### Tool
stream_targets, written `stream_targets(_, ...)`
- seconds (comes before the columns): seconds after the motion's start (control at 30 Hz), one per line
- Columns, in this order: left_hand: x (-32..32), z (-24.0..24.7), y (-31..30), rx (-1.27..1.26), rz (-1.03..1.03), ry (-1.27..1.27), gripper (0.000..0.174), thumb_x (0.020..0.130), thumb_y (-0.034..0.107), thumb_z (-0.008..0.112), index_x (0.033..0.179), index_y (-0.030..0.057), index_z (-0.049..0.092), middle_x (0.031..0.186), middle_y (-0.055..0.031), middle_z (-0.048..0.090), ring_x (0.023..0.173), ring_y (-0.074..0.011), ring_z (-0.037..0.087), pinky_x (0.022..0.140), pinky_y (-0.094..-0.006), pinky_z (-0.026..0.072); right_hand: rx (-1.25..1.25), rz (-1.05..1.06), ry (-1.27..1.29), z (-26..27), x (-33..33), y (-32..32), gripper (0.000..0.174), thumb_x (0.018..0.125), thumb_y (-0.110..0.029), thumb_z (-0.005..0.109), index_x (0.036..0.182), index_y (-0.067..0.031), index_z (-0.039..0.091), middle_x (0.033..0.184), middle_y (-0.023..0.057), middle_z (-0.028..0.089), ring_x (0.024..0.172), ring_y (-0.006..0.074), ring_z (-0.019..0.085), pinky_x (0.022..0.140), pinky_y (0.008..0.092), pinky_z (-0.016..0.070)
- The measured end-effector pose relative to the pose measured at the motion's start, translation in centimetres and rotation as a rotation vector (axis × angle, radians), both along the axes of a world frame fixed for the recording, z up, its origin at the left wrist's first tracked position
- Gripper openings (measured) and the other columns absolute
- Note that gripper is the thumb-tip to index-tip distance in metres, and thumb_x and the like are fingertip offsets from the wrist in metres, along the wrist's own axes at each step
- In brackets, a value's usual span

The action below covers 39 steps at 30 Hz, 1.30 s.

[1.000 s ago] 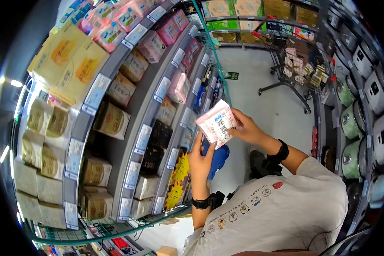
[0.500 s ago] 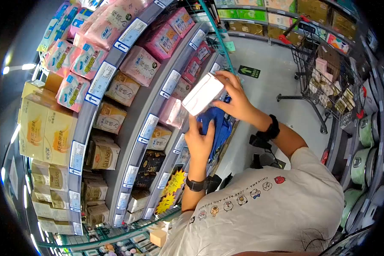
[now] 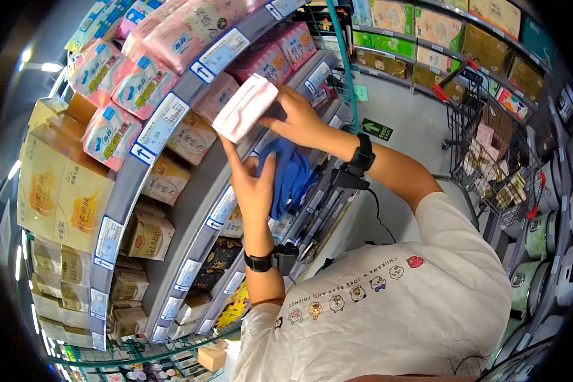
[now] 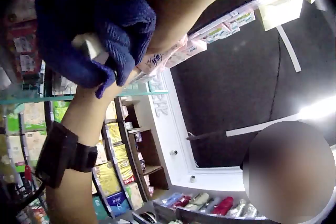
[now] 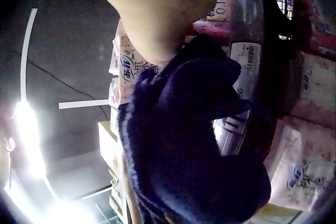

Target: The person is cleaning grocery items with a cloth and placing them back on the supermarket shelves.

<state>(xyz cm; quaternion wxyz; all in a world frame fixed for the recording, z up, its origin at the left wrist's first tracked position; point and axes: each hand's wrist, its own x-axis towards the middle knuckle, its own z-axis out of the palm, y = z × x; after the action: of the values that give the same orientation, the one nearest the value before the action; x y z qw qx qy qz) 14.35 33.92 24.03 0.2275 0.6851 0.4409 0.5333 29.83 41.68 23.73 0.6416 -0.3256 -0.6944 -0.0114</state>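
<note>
Tiered racking is bending along the left side, and its middle shelf is carrying pink and tan boxed packs near the back, while price labels are lining the front edges. Above, pink-and-white packs are crowding the top tier, and yellow cartons are standing toward its near end. Blue knitted gloves are hanging between the hands, overlapping the shelf's front edge; in both wrist views they are covering much of the handwork. A loaded shopping cart is standing on the aisle floor at the right, well apart, near pale green rice cookers. The sanitary-pad pack is being held up, appearing over the middle shelf and partly hiding a pink box there; its long axis is running roughly parallel to the shelf's front edge, one end pointing toward the far end, the other toward the near end. The right hand is pinching its aisle-facing side between thumb and fingers. The left hand is spreading thumb from index finger, its fingertip meeting the pack's near end.
</note>
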Motion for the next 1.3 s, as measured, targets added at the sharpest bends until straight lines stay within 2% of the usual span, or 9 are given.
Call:
stream_targets(0.13, -1.3, -0.5, 3.1, -0.092, -0.279, -0.225, 0.085, 0.082, -0.006, 0.059, 0.146, 0.0059, 0.004, 0.069, 0.0005, 0.05, 0.061, -0.0052, 0.045, 0.054, -0.0183, 0.037, -0.071, 0.118, 0.031, 1.0, -0.9, 1.8, 0.065, 0.078, -0.02, 0.068, 0.133, -0.0047, 0.037, 0.117, 0.0203, 0.053, 0.108, 0.037, 0.05, 0.094, 0.0434, 0.038)
stream_targets(0.4, -1.6, -0.6, 3.7, -0.236, -0.284, -0.109, 0.089, 0.082, -0.006, 0.059, 0.144, 0.0012, -0.003, 0.074, -0.0033, 0.055, 0.066, -0.0077, 0.05, 0.06, -0.0204, 0.0428, -0.008, -0.145, -0.135, -1.3, -1.7, 3.5, 0.061, 0.08, -0.02, 0.062, 0.134, -0.0094, 0.037, 0.098, 0.0165, 0.055, 0.096, 0.0362, 0.052, 0.087, 0.0446, 0.0392)
stream_targets(0.67, -2.5, 2.0, 0.0, 0.04, -0.146, 0.013, 0.086, 0.075, -0.007, 0.062, 0.145, 0.0096, 0.016, 0.078, -0.0006, 0.05, 0.071, -0.0078, 0.046, 0.065, -0.0205, 0.0412, 0.148, -0.246, -0.211, -0.1, -0.9, -0.6, 0.057, 0.074, -0.009, 0.065, 0.129, -0.0122, 0.048, 0.118, 0.016, 0.047, 0.104, 0.0361, 0.048, 0.093, 0.0445, 0.0381)
stream_targets(0.8, -5.1, 3.4, -2.2, 0.06, -0.563, 0.105, 0.051, 0.066, -0.004, 0.063, 0.116, 0.0012, 0.056, 0.077, -0.0062, 0.053, 0.067, -0.0143, 0.051, 0.059, -0.0242, 0.0404, 0.14, -0.284, -0.246, -0.6, 0.9, -5.0, 0.054, 0.069, -0.005, 0.066, 0.122, -0.0095, 0.052, 0.112, 0.0149, 0.051, 0.1, 0.0341, 0.051, 0.088, 0.0457, 0.041)
stream_targets(0.9, -5.9, 3.9, -0.8, 0.179, -1.509, -0.253, 0.013, 0.071, 0.009, 0.064, 0.08, 0.0003, 0.06, 0.068, -0.0115, 0.059, 0.053, -0.0231, 0.054, 0.048, -0.0329, 0.0423, 0.05, -0.333, -0.218, -3.7, 1.6, -8.0, 0.057, 0.073, -0.007, 0.063, 0.128, -0.0124, 0.047, 0.104, 0.0125, 0.053, 0.095, 0.0319, 0.051, 0.083, 0.0431, 0.0424)
stream_targets(0.97, -5.3, 4.9, -1.5, 0.137, -1.899, -0.375, 0.021, 0.082, 0.021, 0.056, 0.073, 0.0013, 0.058, 0.064, -0.0107, 0.058, 0.048, -0.021, 0.052, 0.043, -0.0307, 0.0394, -0.053, -0.304, -0.214, -5.7, 2.8, -10.7, 0.061, 0.075, -0.006, 0.06, 0.133, -0.0111, 0.041, 0.1, 0.0123, 0.054, 0.091, 0.0296, 0.05, 0.079, 0.0416, 0.0421)
stream_targets(1.07, -0.7, 8.4, -3.9, 0.199, -2.083, -0.527, 0.05, 0.095, 0.038, 0.045, 0.056, 0.0064, 0.051, 0.057, -0.0068, 0.055, 0.039, -0.0154, 0.047, 0.035, -0.0257, 0.0304, -0.305, -0.401, -0.21, -9.6, 4.5, -16.0, 0.064, 0.076, -0.007, 0.061, 0.136, -0.0077, 0.038, 0.104, 0.0131, 0.057, 0.092, 0.0318, 0.052, 0.083, 0.0428, 0.0413)
stream_targets(1.27, 6.2, 6.5, -5.9, 0.287, -2.195, -0.543, 0.035, 0.08, 0.024, 0.063, 0.054, 0.0051, 0.047, 0.049, -0.0034, 0.045, 0.036, -0.0135, 0.038, 0.035, -0.0269, 0.0243, -0.692, -0.588, -0.143, -12.4, 8.4, -26.5, 0.067, 0.074, -0.008, 0.061, 0.136, -0.0053, 0.036, 0.097, 0.0147, 0.056, 0.089, 0.0318, 0.052, 0.081, 0.0411, 0.0437)
stream_targets(1.3, 7.3, 5.7, -7.0, 0.285, -2.151, -0.658, 0.01, 0.081, 0.016, 0.062, 0.082, 0.0067, 0.059, 0.046, -0.0016, 0.04, 0.035, -0.0127, 0.032, 0.036, -0.0273, 0.0221, -0.82, -0.647, -0.146, -12.6, 9.4, -28.3, 0.068, 0.073, -0.007, 0.061, 0.136, -0.0055, 0.036, 0.099, 0.014, 0.057, 0.091, 0.0311, 0.053, 0.081, 0.0408, 0.0444)
